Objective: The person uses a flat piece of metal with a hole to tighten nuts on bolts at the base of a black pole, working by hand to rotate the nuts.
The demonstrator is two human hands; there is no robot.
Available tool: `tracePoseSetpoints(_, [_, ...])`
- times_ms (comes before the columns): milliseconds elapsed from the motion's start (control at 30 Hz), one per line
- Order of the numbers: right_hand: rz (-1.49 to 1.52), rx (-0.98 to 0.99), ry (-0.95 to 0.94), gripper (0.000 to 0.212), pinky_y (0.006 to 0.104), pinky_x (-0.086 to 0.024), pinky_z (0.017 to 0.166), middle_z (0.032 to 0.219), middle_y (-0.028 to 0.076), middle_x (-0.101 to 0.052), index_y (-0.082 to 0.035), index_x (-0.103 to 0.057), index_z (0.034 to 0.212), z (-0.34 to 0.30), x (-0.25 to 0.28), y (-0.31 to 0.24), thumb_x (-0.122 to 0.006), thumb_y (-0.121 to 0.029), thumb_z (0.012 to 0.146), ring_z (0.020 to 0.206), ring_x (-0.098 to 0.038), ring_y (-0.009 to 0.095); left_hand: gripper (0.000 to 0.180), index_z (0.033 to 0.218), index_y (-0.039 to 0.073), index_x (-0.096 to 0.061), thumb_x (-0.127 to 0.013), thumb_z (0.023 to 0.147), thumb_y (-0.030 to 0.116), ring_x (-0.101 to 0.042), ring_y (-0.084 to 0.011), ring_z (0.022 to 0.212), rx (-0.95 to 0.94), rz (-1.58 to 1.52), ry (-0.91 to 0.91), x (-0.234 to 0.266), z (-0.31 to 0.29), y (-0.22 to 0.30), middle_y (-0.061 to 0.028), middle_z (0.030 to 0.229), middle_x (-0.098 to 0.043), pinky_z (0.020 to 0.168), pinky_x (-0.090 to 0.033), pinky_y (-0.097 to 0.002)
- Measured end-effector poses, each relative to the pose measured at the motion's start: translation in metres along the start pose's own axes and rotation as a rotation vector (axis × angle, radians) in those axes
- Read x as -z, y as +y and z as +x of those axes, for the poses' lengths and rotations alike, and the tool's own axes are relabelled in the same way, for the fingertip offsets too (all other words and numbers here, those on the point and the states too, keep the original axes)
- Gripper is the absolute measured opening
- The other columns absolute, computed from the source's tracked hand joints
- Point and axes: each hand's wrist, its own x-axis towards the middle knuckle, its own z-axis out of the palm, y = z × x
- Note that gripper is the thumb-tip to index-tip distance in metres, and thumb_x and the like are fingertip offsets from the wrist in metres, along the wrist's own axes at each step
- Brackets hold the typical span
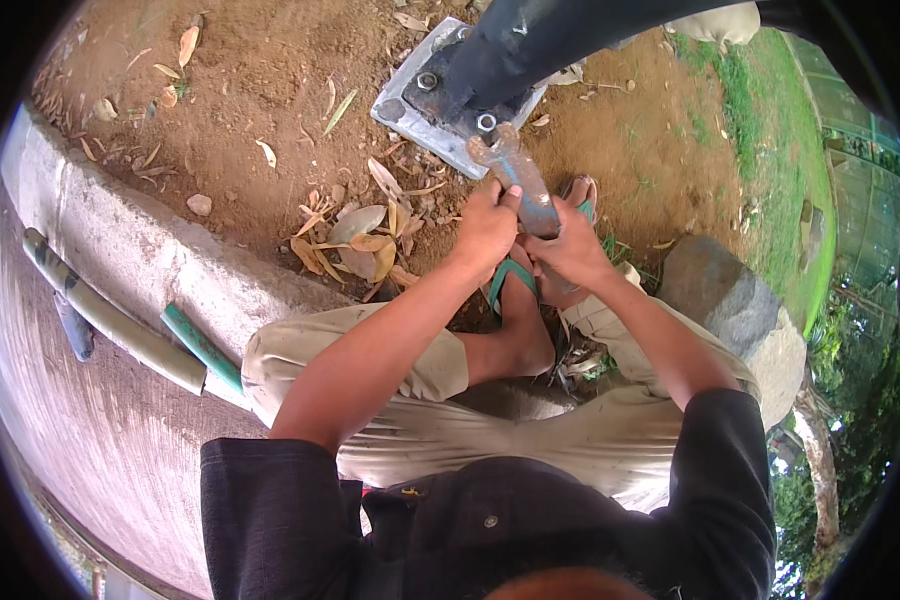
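Both hands are closed on a large rusty wrench [531, 193] with worn blue paint. My left hand [487, 228] grips it from the left side, its thumb lying along the metal. My right hand [573, 247] wraps the lower part from the right. The wrench's forked jaw points away from me, close by a hex nut [486, 122]; I cannot tell whether they touch. That nut sits on the base plate of a thick black post [515, 50], which leans to the upper right. Another bolt and nut [427, 81] shows at the plate's left corner. Beneath lies a grey concrete footing [406, 118].
Dry leaves [362, 235] litter the brown soil [260, 60]. To the left runs a concrete curb [160, 235], with a pale pipe [120, 312] and a green tube [202, 348] beside it. A large rock [722, 290] stands by my right knee. Grass [780, 130] lies at right.
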Motion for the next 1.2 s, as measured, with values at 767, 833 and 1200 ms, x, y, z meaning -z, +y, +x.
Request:
tracePoseSetpoints(767, [-0.100,-0.124,-0.295,0.045,0.0298,-0.053,0.052,0.082,0.007,-0.070,-0.004,-0.058,0.124,0.046,0.077,-0.023,-0.079,-0.006,0.084,0.065,-0.067,0.013,0.027,0.109,-0.002,-0.064,-0.053,0.107,0.023,-0.067,-0.0229,0.097,0.076,0.045,-0.065,-0.009,0.017,0.018,-0.0138,0.104,-0.070,0.087,-0.051,-0.0387])
tracePoseSetpoints(833, [0.001,-0.044,-0.105,0.035,0.0306,-0.053,0.053,0.077,0.006,-0.068,-0.001,-0.063,0.114,0.032,0.039,-0.003,-0.079,-0.009,0.084,0.059,-0.065,0.013,0.025,0.097,-0.003,-0.063,-0.058,0.103,0.020,-0.064,-0.0215,0.080,0.093,0.026,0.089,-0.012,0.013,0.018,-0.0174,0.090,-0.070,0.076,-0.050,-0.0389])
tracePoseSetpoints(1200, [0.333,-0.050,0.131,0.040,0.0331,-0.054,0.050,0.078,0.011,-0.068,0.005,-0.054,0.118,-0.012,-0.060,0.014,-0.075,-0.012,0.089,0.055,-0.066,0.018,0.027,0.109,-0.007,-0.066,-0.057,0.101,0.018,-0.068,-0.0336,0.087,0.107,0.042,0.134,0.010,0.002,-0.004,-0.0245,0.095,-0.071,0.082,-0.050,-0.0429])
